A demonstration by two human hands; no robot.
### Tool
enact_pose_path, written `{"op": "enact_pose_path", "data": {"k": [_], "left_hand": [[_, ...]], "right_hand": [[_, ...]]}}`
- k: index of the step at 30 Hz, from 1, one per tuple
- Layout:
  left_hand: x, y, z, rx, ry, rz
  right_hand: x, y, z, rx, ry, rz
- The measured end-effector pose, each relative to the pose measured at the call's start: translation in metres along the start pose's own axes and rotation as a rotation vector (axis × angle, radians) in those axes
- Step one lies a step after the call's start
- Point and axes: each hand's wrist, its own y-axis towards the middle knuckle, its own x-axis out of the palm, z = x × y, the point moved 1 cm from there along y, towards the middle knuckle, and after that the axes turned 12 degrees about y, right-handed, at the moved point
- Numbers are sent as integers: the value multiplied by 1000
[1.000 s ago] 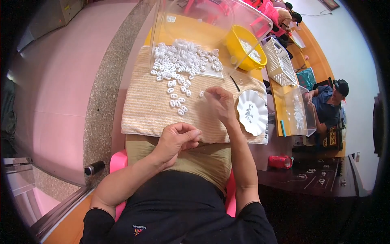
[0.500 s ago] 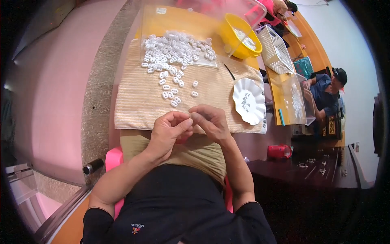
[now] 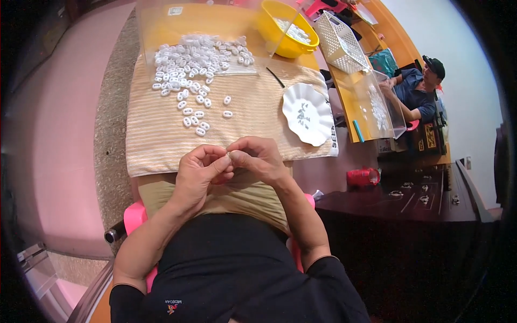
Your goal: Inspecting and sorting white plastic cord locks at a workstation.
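Note:
My left hand and my right hand meet above my lap, at the near edge of a striped towel. Thumbs and forefingers of both are pinched together at one spot. Whatever sits between the fingertips is tiny and mostly covered, so I cannot make it out. Beyond them, loose white oval plastic pieces with two holes each lie on the towel. They trail from a larger heap at the far side. To the right, a white scalloped plate holds several small grey bits.
A thin black stick lies left of the plate. A clear plastic box stands around the heap. Farther right are a yellow basin of white pieces, a white perforated basket, and a co-worker at another clear box.
The whole view has shifted, so the table and its things appear farther left and higher. Both hands keep their pinch together; the loose pieces and plate stay as they were on the towel.

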Motion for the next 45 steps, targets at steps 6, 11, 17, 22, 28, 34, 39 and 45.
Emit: {"op": "enact_pose_path", "data": {"k": [6, 11, 17, 22, 28, 34, 39, 45], "left_hand": [[-2, 0, 1, -14, -17, -10], [-1, 1, 1, 9, -83, -20], [-3, 0, 4, -41, -105, -32], [-3, 0, 4, -80, -107, -27], [-3, 1, 4, -101, -126, -33], [-2, 0, 4, -117, -156, -59], [-2, -1, 3, -125, -170, -82], [-2, -2, 3, -119, -89, -130]], "right_hand": [[4, 0, 6, 21, 109, 24], [10, -3, 6, -58, 137, 27], [5, 0, 11, -295, -191, -99], [9, -2, 4, -290, -258, -101], [5, -1, 2, -266, -275, -125], [4, -5, 3, -139, -178, -75], [3, -8, 3, -22, 1, -13], [3, -14, -4, -6, -22, 12]]}}
